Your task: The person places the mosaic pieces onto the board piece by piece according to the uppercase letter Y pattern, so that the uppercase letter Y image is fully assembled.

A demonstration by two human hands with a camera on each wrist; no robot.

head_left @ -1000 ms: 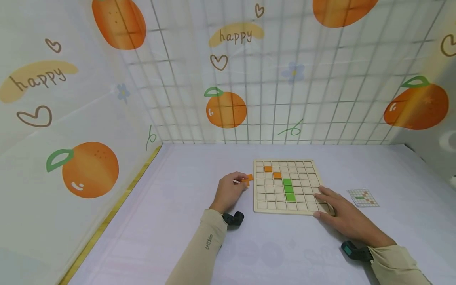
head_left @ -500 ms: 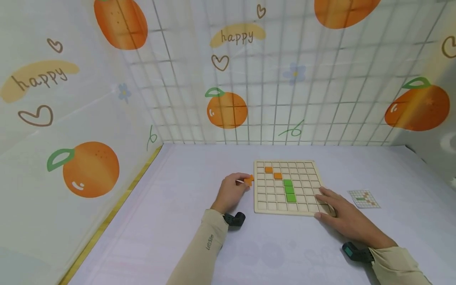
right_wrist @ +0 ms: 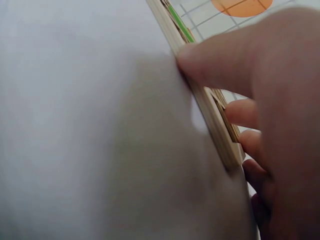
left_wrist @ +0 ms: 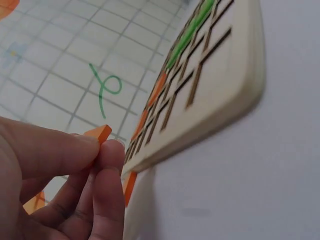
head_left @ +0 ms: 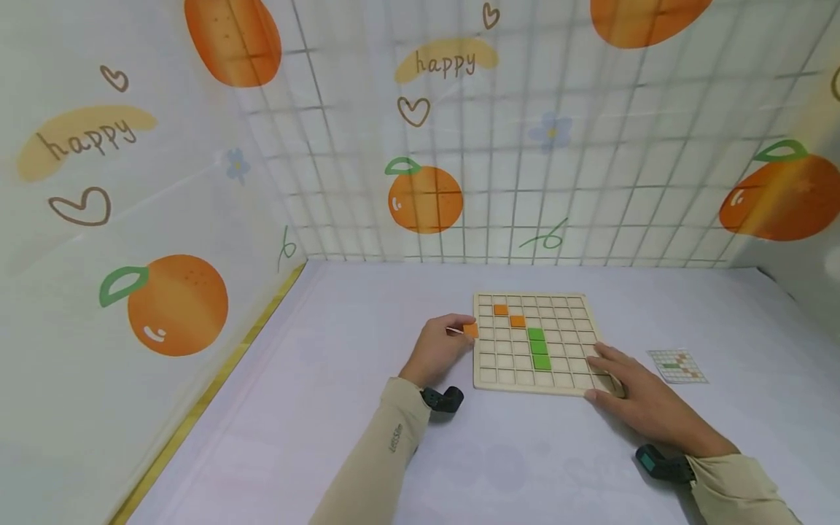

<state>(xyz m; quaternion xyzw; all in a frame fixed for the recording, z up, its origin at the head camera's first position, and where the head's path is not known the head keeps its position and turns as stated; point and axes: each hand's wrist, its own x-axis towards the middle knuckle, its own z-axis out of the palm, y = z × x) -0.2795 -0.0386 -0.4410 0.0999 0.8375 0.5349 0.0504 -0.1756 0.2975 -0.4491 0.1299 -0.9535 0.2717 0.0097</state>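
Observation:
A square wooden grid board lies on the table with two orange tiles set diagonally and a column of three green tiles in its cells. At the board's left edge my left hand pinches an orange tile between thumb and fingertips. Another orange piece shows beside the board's edge in the left wrist view, partly hidden by the fingers. My right hand holds the board's near right corner, thumb against the near edge and fingers over the right side.
Right of the board lies a small printed card showing a grid with coloured squares. A fabric-covered wall with oranges and grid lines stands behind the table. A yellow strip runs along the table's left edge.
My left fingers have shifted the orange tile, which now shows as one square at the board's left edge instead of a jagged cluster. The right hand stays on the corner; the view shifts slightly.

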